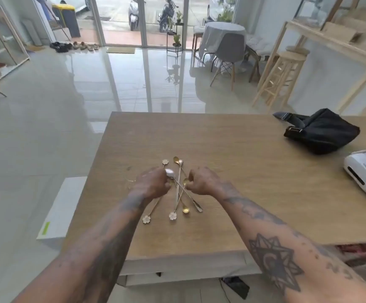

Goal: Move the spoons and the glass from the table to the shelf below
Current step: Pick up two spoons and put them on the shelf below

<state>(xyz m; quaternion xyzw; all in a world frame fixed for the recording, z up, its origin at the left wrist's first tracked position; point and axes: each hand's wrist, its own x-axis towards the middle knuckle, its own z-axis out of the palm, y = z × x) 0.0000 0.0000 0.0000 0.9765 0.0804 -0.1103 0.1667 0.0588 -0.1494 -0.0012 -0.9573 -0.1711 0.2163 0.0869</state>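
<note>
Head view: curled hands [153, 182] on spoons [178, 189]

Both hands hover curled over crossed spoons [178, 193] on the table [243, 193]: left hand [152, 184] beside right hand [201, 181]. A black bag [322, 132] lies well apart.

Bright, soft daylight comes through the glass doors [142, 20] far beyond the fingers [166, 184] and lays pale glare streaks on the glossy floor [112, 84]. The table [232, 171] under the fingers is evenly lit, with only faint shadows. The wide lens bends lines at the edges. The whole picture is slightly soft, and the hands are mildly blurred.
</note>
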